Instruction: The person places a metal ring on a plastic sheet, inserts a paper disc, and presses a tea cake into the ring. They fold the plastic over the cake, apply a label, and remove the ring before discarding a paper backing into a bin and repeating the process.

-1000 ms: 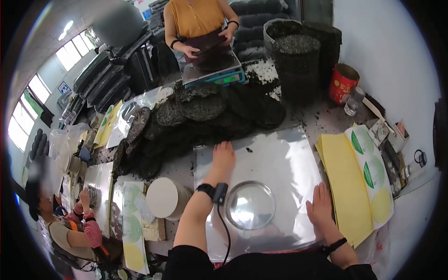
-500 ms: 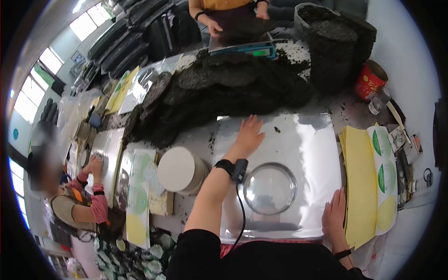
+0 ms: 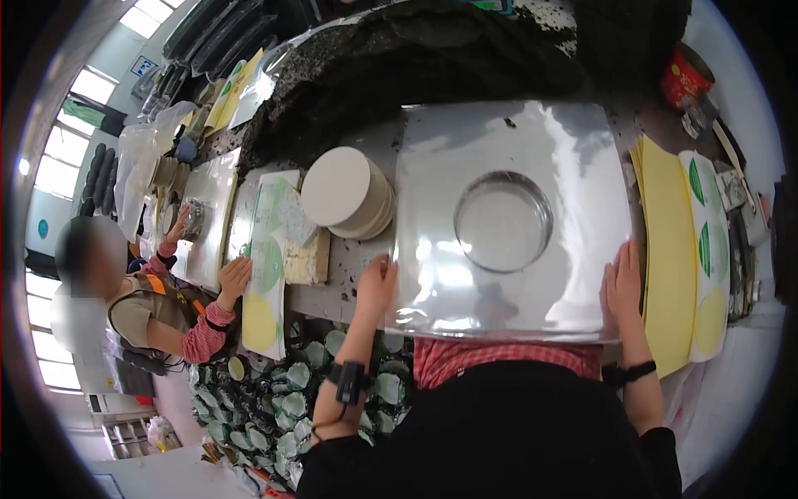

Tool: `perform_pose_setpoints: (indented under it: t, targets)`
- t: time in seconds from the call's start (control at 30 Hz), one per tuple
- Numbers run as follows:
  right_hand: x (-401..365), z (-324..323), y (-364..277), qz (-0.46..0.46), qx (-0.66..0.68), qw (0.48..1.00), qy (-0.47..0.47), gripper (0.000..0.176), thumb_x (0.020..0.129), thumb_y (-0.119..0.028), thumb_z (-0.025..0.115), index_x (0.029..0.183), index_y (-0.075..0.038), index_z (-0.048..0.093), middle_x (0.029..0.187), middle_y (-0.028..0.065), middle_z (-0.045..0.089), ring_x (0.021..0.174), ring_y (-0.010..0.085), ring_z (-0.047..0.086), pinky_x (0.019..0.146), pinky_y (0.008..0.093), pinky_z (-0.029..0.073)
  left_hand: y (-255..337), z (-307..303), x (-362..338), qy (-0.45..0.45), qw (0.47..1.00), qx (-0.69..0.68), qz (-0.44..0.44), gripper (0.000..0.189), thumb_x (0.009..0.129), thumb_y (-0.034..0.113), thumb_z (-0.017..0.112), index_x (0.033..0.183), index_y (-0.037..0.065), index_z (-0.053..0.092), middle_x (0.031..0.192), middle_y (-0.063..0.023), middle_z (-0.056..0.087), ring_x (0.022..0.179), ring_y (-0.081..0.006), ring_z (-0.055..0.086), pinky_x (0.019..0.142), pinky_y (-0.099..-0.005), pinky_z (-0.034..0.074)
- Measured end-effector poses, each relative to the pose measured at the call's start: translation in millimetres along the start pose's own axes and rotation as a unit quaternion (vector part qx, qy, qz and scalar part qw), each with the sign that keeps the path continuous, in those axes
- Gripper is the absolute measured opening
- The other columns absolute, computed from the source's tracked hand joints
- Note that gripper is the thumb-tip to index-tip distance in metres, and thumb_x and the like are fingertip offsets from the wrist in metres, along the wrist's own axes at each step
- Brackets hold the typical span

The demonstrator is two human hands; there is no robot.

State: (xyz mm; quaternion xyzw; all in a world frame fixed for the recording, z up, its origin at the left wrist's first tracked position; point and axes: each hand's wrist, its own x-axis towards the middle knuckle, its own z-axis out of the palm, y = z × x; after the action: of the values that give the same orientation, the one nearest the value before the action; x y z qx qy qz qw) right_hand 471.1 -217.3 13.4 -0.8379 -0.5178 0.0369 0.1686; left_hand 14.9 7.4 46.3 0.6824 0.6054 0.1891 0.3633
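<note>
A stack of clear, shiny plastic sheets (image 3: 432, 150) lies on the table in front of me. A round metal ring (image 3: 460, 208) rests on the sheets, right of their middle. My left hand (image 3: 376, 287) touches the stack's left edge, fingers slightly bent and holding nothing I can see. Along the right edge lies my right hand (image 3: 622, 287), its fingers stretched out against the sheets. Near my left hand stands a pile of round, off-white discs (image 3: 339, 187). Yellow paper sheets (image 3: 665, 249) and printed labels with green marks (image 3: 706, 241) are beside my right hand.
Dark, rough-surfaced material (image 3: 416, 62) is heaped across the back. A red can (image 3: 686, 79) stands at the back right. Left of me, a co-worker's hand (image 3: 234, 279) touches printed labels (image 3: 266, 258). Many green-and-white bundled packets (image 3: 295, 407) sit below the table's edge.
My left hand has moved from the far part of the sheets back to their left edge. My right hand stays at the right edge. The view has tilted downward.
</note>
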Motion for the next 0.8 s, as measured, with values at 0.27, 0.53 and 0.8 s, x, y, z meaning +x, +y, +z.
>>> perform_pose_setpoints:
  t: [0.27, 0.53, 0.8]
  targets:
    - [-23, -11, -7, -0.022, -0.136, 0.990, 0.020, 0.072, 0.091, -0.033, 0.052, 0.144, 0.006, 0.024, 0.150, 0.0264, 0.025, 0.138, 0.0402, 0.026, 0.112, 0.0498, 0.023, 2, 10, -16, 0.017, 0.981, 0.187, 0.056, 0.043, 0.091, 0.039, 0.055, 0.102, -0.003, 0.056, 0.079, -0.0275, 0.063, 0.076, -0.0464, 0.061, 0.068, -0.0526, 0.047]
    - [60, -61, -86, -0.107, 0.268, 0.956, -0.044, 0.073, 0.084, -0.026, 0.063, 0.145, -0.006, 0.031, 0.149, 0.0203, 0.032, 0.139, 0.0334, 0.030, 0.113, 0.0410, 0.024, 37, -50, -13, -0.069, 0.896, 0.178, 0.400, 0.014, 0.068, 0.015, 0.076, 0.073, 0.010, 0.064, 0.080, -0.0056, 0.061, 0.082, -0.0271, 0.058, 0.069, -0.0376, 0.047]
    - [114, 40, -95, -0.082, 0.314, 0.937, -0.128, 0.063, 0.078, -0.005, 0.042, 0.141, -0.008, 0.040, 0.137, 0.0164, 0.047, 0.133, 0.0272, 0.037, 0.115, 0.0358, 0.019, 8, -7, -27, -0.260, 0.883, 0.035, 0.390, 0.020, 0.064, 0.015, 0.080, 0.079, 0.012, 0.067, 0.084, -0.0022, 0.061, 0.086, -0.0253, 0.057, 0.078, -0.0381, 0.043]
